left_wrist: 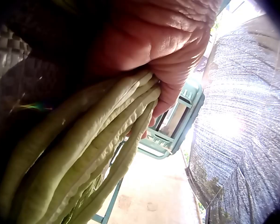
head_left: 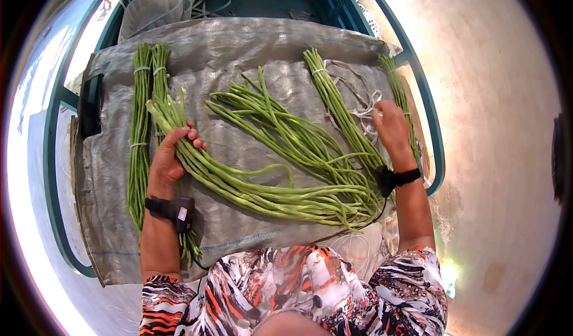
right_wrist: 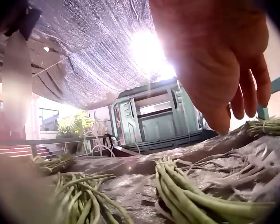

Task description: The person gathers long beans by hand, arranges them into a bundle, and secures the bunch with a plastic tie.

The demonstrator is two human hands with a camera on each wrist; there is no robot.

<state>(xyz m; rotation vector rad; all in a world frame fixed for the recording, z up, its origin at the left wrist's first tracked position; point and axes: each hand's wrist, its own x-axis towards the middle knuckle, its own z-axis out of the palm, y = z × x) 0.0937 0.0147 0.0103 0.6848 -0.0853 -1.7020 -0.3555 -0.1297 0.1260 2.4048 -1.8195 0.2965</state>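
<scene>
Four bundles (head_left: 141,97) banded, two by the left hand (head_left: 173,157), two flanking the right (head_left: 393,130). Remaining, I'd judge: loose pile (head_left: 280,124) between hands, plus the handful (head_left: 268,197) the left grips. Right's fingers relaxed near thin white strips (head_left: 362,114), nothing visibly held. Pods long, slim, wrinkled; sheet (head_left: 239,43) crinkled, woven.

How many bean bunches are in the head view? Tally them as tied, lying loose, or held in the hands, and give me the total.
Tied bundles: 4
Loose bunch lying on the sheet: 1
Bunch held in the left hand: 1
Total: 6
</scene>
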